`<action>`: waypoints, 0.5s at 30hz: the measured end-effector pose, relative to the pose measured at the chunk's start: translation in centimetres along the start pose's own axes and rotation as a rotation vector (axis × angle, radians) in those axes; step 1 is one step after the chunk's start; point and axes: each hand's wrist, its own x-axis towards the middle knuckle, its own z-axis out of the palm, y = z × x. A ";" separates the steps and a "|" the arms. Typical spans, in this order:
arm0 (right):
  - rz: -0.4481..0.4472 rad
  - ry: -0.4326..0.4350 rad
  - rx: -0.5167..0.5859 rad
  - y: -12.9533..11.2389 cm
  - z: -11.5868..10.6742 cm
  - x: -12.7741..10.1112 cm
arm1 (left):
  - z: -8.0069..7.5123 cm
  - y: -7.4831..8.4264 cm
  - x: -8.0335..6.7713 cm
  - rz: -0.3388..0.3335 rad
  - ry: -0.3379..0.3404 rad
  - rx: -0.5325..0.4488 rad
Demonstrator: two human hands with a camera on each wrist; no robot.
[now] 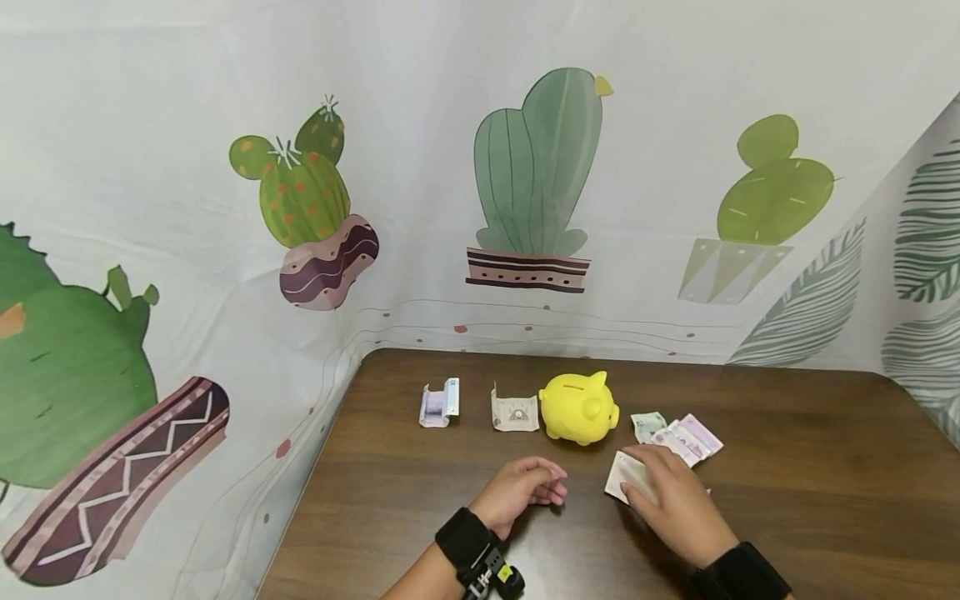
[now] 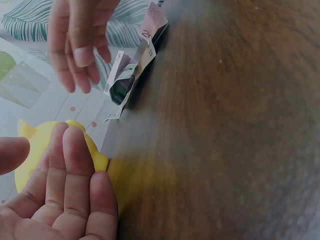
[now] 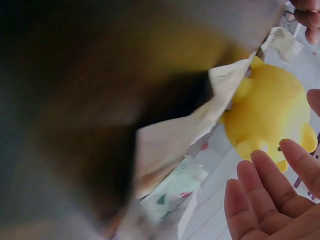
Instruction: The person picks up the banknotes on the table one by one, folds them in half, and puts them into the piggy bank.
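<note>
My right hand (image 1: pixel 667 496) hovers over a creased cream banknote (image 1: pixel 621 473) on the table, covering part of it. In the right wrist view its fingers (image 3: pixel 265 195) are spread and loosely straight, with the note beside them. Just beyond lie a purple-pink banknote (image 1: pixel 701 433) and a greenish one (image 1: pixel 647 425), partly overlapping. My left hand (image 1: pixel 521 492) is held in front of the yellow piggy bank (image 1: pixel 577 408), fingers loosely bent, nothing in them. The left wrist view shows that palm and its fingers (image 2: pixel 75 155) overlapping the piggy bank.
Left of the piggy bank stands a folded beige banknote (image 1: pixel 516 414). Farther left is a folded lilac banknote (image 1: pixel 438 407). The brown wooden table (image 1: pixel 375 500) meets a white cloth (image 1: pixel 420 208) printed with cacti at its back edge.
</note>
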 end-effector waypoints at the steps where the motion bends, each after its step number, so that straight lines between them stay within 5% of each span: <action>1: 0.004 -0.006 -0.006 0.1 -0.1 -0.2 | 0.0 0.0 0.0 0.001 0.000 0.000; 15: -0.023 -0.059 -0.089 2.0 -0.4 -2.2 | 0.0 -0.1 0.1 -0.009 0.015 -0.006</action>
